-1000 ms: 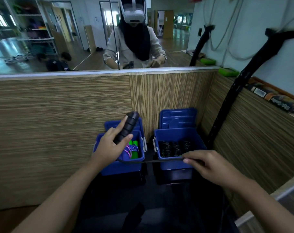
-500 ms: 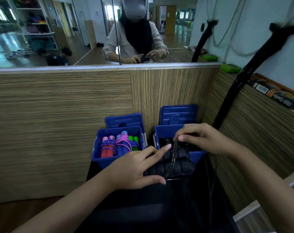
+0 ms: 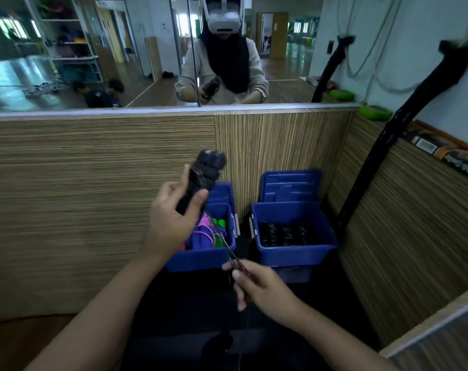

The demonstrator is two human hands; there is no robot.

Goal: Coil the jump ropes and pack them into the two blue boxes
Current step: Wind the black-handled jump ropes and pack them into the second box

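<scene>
Dark tabletop [image 3: 302, 298] tucked into a corner of wood-grain panels. Directly on it, two open blue boxes side by side, slightly apart: left blue box [image 3: 200, 259] with coloured ropes, right blue box [image 3: 297, 254] with black coils

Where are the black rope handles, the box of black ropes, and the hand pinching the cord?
black handles [image 3: 200, 180], head view, upper grip.
right blue box [image 3: 294, 254], head view, front wall.
right hand [image 3: 267, 290], head view, back of hand.

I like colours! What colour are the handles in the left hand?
Black handles, gripped in the left hand; head view shows them.
</scene>
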